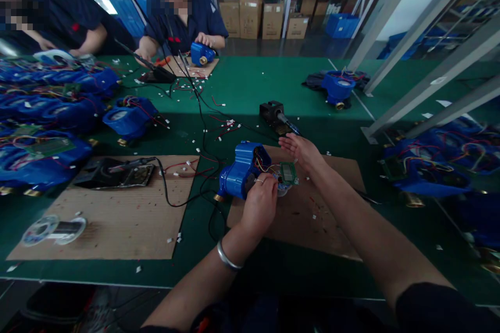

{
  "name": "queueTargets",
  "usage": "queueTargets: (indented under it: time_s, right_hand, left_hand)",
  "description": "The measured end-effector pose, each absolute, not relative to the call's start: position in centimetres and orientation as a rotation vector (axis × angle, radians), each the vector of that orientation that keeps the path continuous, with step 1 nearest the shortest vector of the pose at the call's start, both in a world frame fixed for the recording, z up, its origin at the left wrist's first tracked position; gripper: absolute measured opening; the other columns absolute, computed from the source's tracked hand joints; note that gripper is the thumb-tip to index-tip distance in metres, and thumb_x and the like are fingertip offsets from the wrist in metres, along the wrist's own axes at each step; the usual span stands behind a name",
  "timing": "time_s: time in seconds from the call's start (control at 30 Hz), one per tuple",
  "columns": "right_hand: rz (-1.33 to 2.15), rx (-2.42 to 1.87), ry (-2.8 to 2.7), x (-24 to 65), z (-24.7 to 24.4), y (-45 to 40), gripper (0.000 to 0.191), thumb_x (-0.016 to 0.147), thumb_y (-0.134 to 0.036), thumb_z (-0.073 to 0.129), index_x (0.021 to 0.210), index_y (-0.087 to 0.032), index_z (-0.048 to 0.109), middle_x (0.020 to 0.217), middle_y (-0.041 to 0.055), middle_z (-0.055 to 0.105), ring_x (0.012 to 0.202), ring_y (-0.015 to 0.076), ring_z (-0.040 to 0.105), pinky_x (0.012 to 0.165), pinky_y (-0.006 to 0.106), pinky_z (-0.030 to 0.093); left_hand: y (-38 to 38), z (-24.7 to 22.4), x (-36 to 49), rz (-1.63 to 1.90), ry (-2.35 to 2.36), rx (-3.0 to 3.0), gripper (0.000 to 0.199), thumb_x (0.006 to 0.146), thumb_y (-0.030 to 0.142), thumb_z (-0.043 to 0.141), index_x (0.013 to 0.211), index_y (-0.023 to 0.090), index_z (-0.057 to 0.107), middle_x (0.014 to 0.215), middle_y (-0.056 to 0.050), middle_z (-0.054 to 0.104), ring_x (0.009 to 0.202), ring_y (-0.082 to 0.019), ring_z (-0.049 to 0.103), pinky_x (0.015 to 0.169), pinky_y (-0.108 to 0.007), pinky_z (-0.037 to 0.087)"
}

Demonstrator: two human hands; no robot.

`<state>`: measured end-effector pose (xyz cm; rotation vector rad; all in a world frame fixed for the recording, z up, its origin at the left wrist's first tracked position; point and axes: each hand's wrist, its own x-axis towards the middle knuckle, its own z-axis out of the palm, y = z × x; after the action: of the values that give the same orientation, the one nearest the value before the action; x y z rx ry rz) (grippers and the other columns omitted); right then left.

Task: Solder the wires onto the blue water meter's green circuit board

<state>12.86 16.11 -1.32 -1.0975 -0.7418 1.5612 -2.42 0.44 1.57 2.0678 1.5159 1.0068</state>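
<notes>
A blue water meter (240,169) with a brass fitting lies on the right-hand cardboard sheet, its housing uncovered and wires coming out. Those wires run to a green circuit board (289,173) with a small display, beside a clear round plastic part (284,190). My left hand (261,200) is closed in a pinch by the wires, against the meter's right side; what sits between its fingertips is hidden. With fingers stretched out, my right hand (302,151) is just below the handle of a soldering iron (287,122), which rests in a black stand (269,113).
Blue meters (47,109) crowd the left, more (429,171) the right. A solder spool (54,230) and another iron stand (113,173) lie on the left cardboard (128,229). Cables cross the green table. Across it, a co-worker (183,15) handles a meter; another person is beside them.
</notes>
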Motion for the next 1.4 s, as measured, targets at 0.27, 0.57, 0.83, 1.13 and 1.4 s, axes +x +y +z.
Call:
queueTargets:
  time_s: [0.27, 0.57, 0.83, 1.13, 1.4]
  right_hand:
    - [1.51, -1.049, -0.542, 9.9, -2.2, 22.7, 0.018, 0.093, -0.036, 0.044, 0.087, -0.02, 0.049, 0.077, 0.0029, 0.069, 0.08, 0.0117, 0.069, 0.074, 0.029, 0.059]
    - [1.157, -1.054, -0.518, 13.8, -1.9, 20.5, 0.02, 0.082, -0.04, 0.056, 0.092, -0.025, 0.048, 0.069, -0.0059, 0.062, 0.068, 0.0067, 0.064, 0.063, 0.018, 0.055]
    - [0.965, -1.234, -0.838, 15.7, -3.3, 19.0, 0.027, 0.069, -0.036, 0.065, 0.09, -0.021, 0.057, 0.069, -0.0066, 0.058, 0.06, 0.0066, 0.055, 0.051, 0.015, 0.043]
    - [0.878, -1.32, -1.228, 16.0, -0.6, 16.4, 0.02, 0.057, -0.019, 0.077, 0.074, -0.021, 0.068, 0.088, -0.0011, 0.069, 0.097, 0.0164, 0.058, 0.095, 0.03, 0.043]
    - [0.994, -1.456, -0.803, 14.2, -1.7, 20.2, 0.016, 0.081, -0.029, 0.058, 0.073, -0.015, 0.058, 0.058, 0.0012, 0.063, 0.05, 0.0092, 0.059, 0.048, 0.02, 0.052]
  left_hand:
    - [0.5, 1.8, -3.2, 1.017, 1.52, 2.043, 0.017, 0.09, 0.009, 0.039, 0.089, 0.015, 0.055, 0.097, -0.009, 0.056, 0.09, -0.018, 0.057, 0.083, -0.035, 0.051]
    - [0.6, 2.2, -3.2, 1.011, 1.53, 2.034, 0.015, 0.09, 0.01, 0.04, 0.091, 0.014, 0.054, 0.098, -0.01, 0.055, 0.091, -0.019, 0.055, 0.083, -0.037, 0.051]
    - [0.2, 2.3, -2.4, 1.065, 1.516, 2.012, 0.015, 0.09, 0.009, 0.04, 0.09, 0.015, 0.054, 0.098, -0.009, 0.055, 0.09, -0.019, 0.055, 0.084, -0.037, 0.05]
    - [0.1, 2.1, -2.7, 1.05, 1.515, 1.992, 0.015, 0.09, 0.009, 0.041, 0.093, 0.014, 0.055, 0.101, -0.01, 0.057, 0.093, -0.019, 0.055, 0.087, -0.037, 0.049]
    - [0.0, 2.1, -2.7, 1.055, 1.507, 1.987, 0.013, 0.09, 0.009, 0.042, 0.091, 0.014, 0.055, 0.101, -0.011, 0.057, 0.095, -0.02, 0.055, 0.088, -0.037, 0.048]
